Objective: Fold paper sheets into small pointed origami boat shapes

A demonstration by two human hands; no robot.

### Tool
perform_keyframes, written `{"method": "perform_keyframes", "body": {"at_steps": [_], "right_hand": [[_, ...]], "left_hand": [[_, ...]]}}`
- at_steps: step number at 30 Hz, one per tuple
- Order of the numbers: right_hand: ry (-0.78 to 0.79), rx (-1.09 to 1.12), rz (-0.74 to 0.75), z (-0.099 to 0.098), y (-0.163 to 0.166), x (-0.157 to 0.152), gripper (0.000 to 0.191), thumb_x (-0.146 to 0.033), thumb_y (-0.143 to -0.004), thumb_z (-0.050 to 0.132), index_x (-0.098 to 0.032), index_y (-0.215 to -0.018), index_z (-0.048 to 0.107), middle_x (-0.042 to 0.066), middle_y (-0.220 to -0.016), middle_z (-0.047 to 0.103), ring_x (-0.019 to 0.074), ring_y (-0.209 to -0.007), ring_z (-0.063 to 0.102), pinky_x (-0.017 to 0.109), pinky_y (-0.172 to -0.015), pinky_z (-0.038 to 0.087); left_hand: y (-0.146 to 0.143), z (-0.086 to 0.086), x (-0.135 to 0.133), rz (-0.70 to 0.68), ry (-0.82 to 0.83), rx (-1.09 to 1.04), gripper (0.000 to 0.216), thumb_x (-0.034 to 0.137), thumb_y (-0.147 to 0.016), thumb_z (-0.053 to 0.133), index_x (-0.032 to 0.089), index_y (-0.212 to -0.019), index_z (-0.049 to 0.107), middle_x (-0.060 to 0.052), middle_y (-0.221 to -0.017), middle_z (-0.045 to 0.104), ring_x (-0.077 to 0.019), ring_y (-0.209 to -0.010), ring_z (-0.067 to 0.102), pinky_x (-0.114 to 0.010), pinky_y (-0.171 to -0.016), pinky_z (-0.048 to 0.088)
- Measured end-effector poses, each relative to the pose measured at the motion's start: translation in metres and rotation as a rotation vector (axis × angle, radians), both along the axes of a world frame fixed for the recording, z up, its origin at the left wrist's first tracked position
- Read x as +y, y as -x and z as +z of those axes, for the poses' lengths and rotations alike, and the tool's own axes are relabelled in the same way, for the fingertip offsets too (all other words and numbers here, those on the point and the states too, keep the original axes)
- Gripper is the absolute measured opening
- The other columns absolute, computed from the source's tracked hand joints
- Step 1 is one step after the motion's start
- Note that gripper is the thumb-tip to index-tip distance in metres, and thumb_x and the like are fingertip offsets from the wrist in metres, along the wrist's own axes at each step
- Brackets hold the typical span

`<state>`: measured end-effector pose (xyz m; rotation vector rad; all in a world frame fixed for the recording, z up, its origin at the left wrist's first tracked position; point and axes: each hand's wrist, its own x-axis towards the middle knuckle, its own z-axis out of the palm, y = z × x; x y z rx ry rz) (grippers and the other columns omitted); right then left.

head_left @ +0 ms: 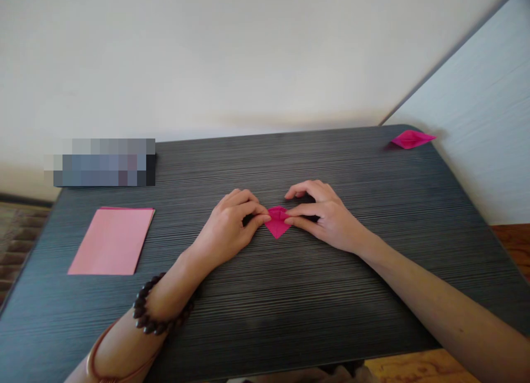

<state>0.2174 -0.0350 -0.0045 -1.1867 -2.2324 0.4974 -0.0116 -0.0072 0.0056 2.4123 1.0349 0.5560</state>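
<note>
A small piece of folded magenta paper (277,226) lies at the middle of the dark table, one corner pointing toward me and crease lines on its face. My left hand (232,223) pinches its left corner between thumb and forefinger. On the opposite side, my right hand (325,214) grips the right corner in the same way, its other fingers lifted and curled. The fingertips cover both side corners of the paper.
A stack of pink square paper (111,242) lies on the left of the dark wood-grain table (248,317). Behind it is a blurred-out box-like object (105,165). A finished-looking magenta folded paper shape (413,139) sits at the back right corner, near the wall.
</note>
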Motion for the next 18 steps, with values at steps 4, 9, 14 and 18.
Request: {"method": "perform_keyframes", "body": {"at_steps": [4, 9, 14, 18], "right_hand": [[-0.073, 0.041, -0.099, -0.0023, -0.0009, -0.0017, 0.015, -0.034, -0.084, 0.062, -0.022, -0.083, 0.071, 0.006, -0.099, 0.058, 0.0179, -0.091, 0.055, 0.035, -0.080, 0.043], [-0.172, -0.081, -0.081, -0.0016, -0.0006, -0.0044, 0.015, -0.031, -0.088, 0.057, -0.025, -0.089, 0.071, 0.004, -0.099, 0.060, 0.0179, -0.091, 0.054, 0.036, -0.081, 0.040], [-0.098, -0.106, -0.077, -0.0005, 0.0010, -0.0031, 0.020, -0.033, -0.090, 0.052, -0.024, -0.089, 0.070, 0.005, -0.102, 0.057, 0.0186, -0.094, 0.052, 0.037, -0.084, 0.038], [-0.013, -0.122, -0.105, 0.0009, 0.0043, -0.0012, 0.022, -0.036, -0.091, 0.050, -0.022, -0.086, 0.066, 0.006, -0.106, 0.054, 0.0202, -0.097, 0.051, 0.040, -0.085, 0.037]], "left_hand": [[0.0009, -0.0015, -0.0023, 0.028, -0.005, -0.016, 0.013, 0.027, -0.088, 0.056, 0.018, -0.084, 0.065, -0.003, -0.084, 0.060, -0.0167, -0.080, 0.053, -0.034, -0.076, 0.044], [0.0051, -0.0040, -0.0027, -0.027, -0.037, -0.057, 0.014, 0.028, -0.088, 0.056, 0.019, -0.087, 0.066, -0.004, -0.085, 0.061, -0.0164, -0.081, 0.053, -0.033, -0.076, 0.044], [0.0070, -0.0019, -0.0020, 0.017, -0.025, -0.022, 0.015, 0.029, -0.088, 0.056, 0.020, -0.084, 0.067, -0.003, -0.085, 0.063, -0.0167, -0.080, 0.053, -0.034, -0.075, 0.041], [0.0039, 0.0018, -0.0037, 0.083, 0.010, 0.050, 0.016, 0.034, -0.086, 0.058, 0.023, -0.081, 0.069, -0.001, -0.083, 0.064, -0.0175, -0.081, 0.052, -0.036, -0.075, 0.037]]}}
